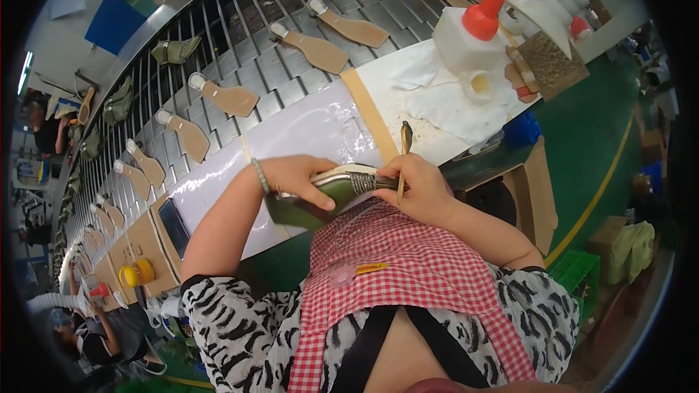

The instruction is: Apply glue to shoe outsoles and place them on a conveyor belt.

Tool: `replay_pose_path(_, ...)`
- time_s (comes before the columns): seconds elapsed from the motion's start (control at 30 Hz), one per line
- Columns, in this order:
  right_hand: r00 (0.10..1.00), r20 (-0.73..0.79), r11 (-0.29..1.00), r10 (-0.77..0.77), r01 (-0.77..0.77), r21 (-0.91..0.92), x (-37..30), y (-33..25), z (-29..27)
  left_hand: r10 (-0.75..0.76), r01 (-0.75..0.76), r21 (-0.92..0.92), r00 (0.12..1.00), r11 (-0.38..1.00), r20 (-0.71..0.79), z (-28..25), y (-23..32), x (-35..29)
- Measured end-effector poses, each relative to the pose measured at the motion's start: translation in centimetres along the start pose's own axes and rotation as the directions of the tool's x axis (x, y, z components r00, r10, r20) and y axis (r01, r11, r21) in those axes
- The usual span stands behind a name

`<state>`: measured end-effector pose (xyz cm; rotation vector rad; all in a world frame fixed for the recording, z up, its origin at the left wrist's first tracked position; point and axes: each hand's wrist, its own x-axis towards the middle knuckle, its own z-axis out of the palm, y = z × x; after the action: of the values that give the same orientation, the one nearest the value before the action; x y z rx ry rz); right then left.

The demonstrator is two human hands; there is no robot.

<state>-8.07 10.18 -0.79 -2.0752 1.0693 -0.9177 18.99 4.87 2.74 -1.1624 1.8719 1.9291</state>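
My left hand (297,177), a beaded bracelet at its wrist, is closed around a green shoe (339,191) held over the near edge of the bench. Across the shoe runs a glittering, beaded-looking band, and its pale underside edge faces away from me. My right hand (421,191) pinches the narrow end of the shoe. Between the fingers of that same hand stands a thin brush-like tool (406,135) with a dark and gold tip. What its lower end touches is hidden by the fingers.
Tan shoe soles (314,49) with pale heel ends lie along a slatted metal conveyor (262,73), with green shoes (176,51) beyond. A white bottle with a red nozzle (466,40) stands on the stained white bench sheet (437,120). A dark phone (173,224) lies left; an open carton (537,193) is right.
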Motion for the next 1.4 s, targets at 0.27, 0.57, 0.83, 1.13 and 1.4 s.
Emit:
replay_pose_path(0.27,0.995,-0.101,1.000,0.011,-0.013,-0.017,1.8,0.3,3.9,0.566,-0.011,0.658,0.521,0.753,-0.639,2.7,0.9,-0.8)
replay_pose_path(0.57,0.998,-0.059,0.999,0.011,-0.013,-0.032,1.3,-0.5,3.5,0.473,0.026,0.474,0.037,0.880,-0.880,11.3,1.1,2.3)
replay_pose_path(0.83,0.984,0.173,0.980,-0.050,0.015,0.197,1.3,0.6,-0.6,0.512,0.065,0.510,-0.035,0.858,-0.858,12.5,0.4,2.8)
replay_pose_path(1.13,0.919,0.165,0.667,0.359,-0.376,0.643,0.6,-0.2,0.7,0.537,0.041,0.535,-0.084,0.844,-0.840,12.7,0.4,2.8)
replay_pose_path(1.4,0.864,0.217,0.439,0.454,-0.429,0.789,0.4,0.7,1.9,0.541,0.030,0.540,-0.088,0.841,-0.837,12.6,0.8,2.9)
